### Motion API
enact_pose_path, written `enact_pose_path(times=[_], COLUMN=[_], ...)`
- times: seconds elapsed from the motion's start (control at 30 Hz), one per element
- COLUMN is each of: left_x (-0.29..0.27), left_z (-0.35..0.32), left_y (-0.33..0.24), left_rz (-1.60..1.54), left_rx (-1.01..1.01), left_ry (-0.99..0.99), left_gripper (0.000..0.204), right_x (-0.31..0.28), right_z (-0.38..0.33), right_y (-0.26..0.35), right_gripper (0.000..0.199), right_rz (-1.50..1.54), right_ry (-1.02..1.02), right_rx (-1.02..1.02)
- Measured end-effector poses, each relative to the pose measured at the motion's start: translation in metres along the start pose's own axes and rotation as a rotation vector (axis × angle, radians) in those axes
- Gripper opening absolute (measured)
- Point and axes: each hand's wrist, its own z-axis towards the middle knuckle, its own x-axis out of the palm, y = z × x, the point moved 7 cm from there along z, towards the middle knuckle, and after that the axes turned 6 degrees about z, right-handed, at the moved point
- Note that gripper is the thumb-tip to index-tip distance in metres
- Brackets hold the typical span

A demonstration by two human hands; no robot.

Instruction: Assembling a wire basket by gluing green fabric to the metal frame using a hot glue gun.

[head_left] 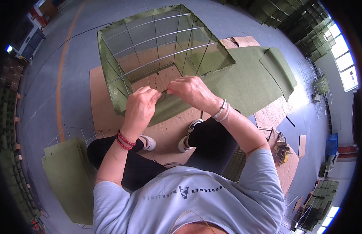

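In front of me stands a box-shaped wire frame (161, 36) with green mesh fabric (110, 89) around its sides; its top is crossed by several bare metal bars. At its near edge my left hand (140, 106) and my right hand (190, 90) almost meet, both closed with thumb and fingers pinched. A tiny dark piece (164, 91) shows between their fingertips, too small to name. Under my right hand the green fabric continues into a long flap (243, 72) lying out to the right.
Cardboard sheets (101, 87) lie beneath the frame and my feet. To my left is a stack of green panels (66, 171) beside bare wire frames. Small tools and a yellow item (285, 156) rest on cardboard at my right. Green stacks (270, 13) stand farther off.
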Motion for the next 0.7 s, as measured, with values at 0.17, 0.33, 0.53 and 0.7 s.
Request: enact_pose_path(times=[0.17,0.33,0.53,0.7], left_x=[-0.008,-0.005,-0.001,0.003], left_z=[-0.006,-0.022,-0.010,-0.001], left_y=[-0.015,-0.017,-0.011,-0.019], left_rz=[0.010,0.179,0.152,0.161], left_rx=[0.060,0.125,0.087,0.115], left_ry=[-0.179,-0.277,-0.175,-0.203], left_gripper=[0.011,0.019,0.012,0.018], right_x=[-0.028,-0.052,-0.047,-0.058], right_z=[-0.004,-0.040,-0.037,-0.029], right_y=[0.006,-0.030,-0.055,-0.038], right_gripper=[0.027,0.024,0.023,0.030], right_rz=[-0.017,-0.155,-0.048,-0.086], right_ry=[-0.140,-0.209,0.004,-0.180], right_rx=[-0.033,0.057,0.075,-0.097])
